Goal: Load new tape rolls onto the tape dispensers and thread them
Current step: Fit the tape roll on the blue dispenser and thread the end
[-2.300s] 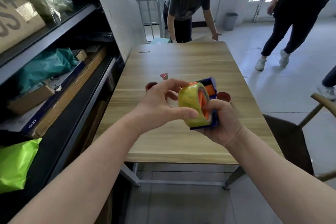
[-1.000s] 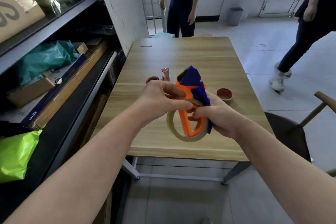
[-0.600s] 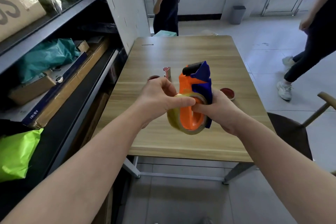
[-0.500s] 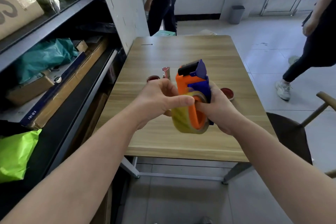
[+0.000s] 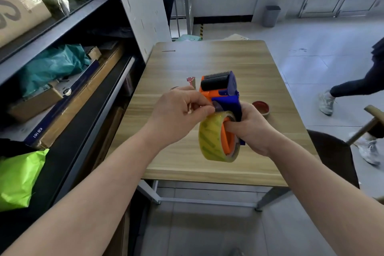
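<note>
An orange and blue tape dispenser (image 5: 224, 91) is held above the wooden table (image 5: 207, 62), its black roller and toothed blade pointing away from me. A yellowish clear tape roll (image 5: 212, 138) sits on the dispenser's orange hub. My right hand (image 5: 252, 129) grips the dispenser from the right, fingers reaching into the hub. My left hand (image 5: 178, 113) pinches the tape's loose end at the top of the roll, just under the blue flap.
A red-rimmed empty tape core (image 5: 260, 107) lies on the table to the right, and a small red metal part (image 5: 191, 81) behind my left hand. Shelving (image 5: 68, 81) with boxes and bags runs along the left. A chair (image 5: 332, 151) stands right; a person's legs (image 5: 353, 87) beyond.
The dispenser has tipped so its roller faces away and the roll hangs nearer me. My left thumb and finger have shifted to the top of the roll. The person at the far end is gone.
</note>
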`<state>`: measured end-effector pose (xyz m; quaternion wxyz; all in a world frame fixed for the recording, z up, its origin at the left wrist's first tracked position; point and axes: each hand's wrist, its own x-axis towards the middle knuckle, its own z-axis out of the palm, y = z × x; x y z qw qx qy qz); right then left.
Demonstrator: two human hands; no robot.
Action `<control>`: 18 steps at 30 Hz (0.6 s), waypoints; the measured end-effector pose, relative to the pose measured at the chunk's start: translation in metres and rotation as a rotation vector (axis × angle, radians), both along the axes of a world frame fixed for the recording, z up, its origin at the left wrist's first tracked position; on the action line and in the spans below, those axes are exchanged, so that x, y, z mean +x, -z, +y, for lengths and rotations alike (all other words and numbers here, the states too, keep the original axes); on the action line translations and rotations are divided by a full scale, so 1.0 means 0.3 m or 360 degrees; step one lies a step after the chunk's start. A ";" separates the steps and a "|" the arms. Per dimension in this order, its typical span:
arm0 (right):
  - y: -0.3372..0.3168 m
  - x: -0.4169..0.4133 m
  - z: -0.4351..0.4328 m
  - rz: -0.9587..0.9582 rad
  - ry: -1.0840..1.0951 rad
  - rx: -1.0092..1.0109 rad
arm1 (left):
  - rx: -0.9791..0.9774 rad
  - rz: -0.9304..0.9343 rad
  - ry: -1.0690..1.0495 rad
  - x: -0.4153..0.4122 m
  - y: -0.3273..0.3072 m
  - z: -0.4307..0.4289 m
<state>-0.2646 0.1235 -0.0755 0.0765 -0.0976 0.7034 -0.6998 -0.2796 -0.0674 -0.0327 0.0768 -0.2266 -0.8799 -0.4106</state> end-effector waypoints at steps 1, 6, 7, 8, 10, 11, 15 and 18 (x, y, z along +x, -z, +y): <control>-0.002 0.000 -0.004 0.0006 0.0009 0.0005 | -0.0046 0.0175 -0.0017 0.005 0.001 0.001; 0.011 -0.007 -0.004 -0.0119 0.0067 -0.0055 | -0.0145 0.0887 -0.0157 0.030 0.026 0.013; 0.013 -0.008 -0.001 -0.0148 0.0079 -0.0060 | -0.0141 0.0936 -0.0214 0.033 0.032 0.017; 0.013 -0.008 0.003 -0.0159 0.0076 -0.0059 | -0.0137 0.0945 -0.0261 0.035 0.034 0.021; 0.007 -0.005 0.004 -0.0138 0.0034 -0.0068 | -0.0134 0.0846 -0.0305 0.040 0.033 0.032; 0.002 0.001 0.003 -0.0118 0.0011 -0.0084 | -0.0117 0.0763 -0.0322 0.041 0.029 0.037; 0.001 0.049 -0.032 -0.0076 -0.0179 0.0004 | 0.0035 0.0599 -0.0424 0.021 0.006 0.035; 0.021 0.070 -0.045 -0.0124 -0.0152 -0.0034 | 0.0059 0.0561 -0.0275 0.020 0.001 0.029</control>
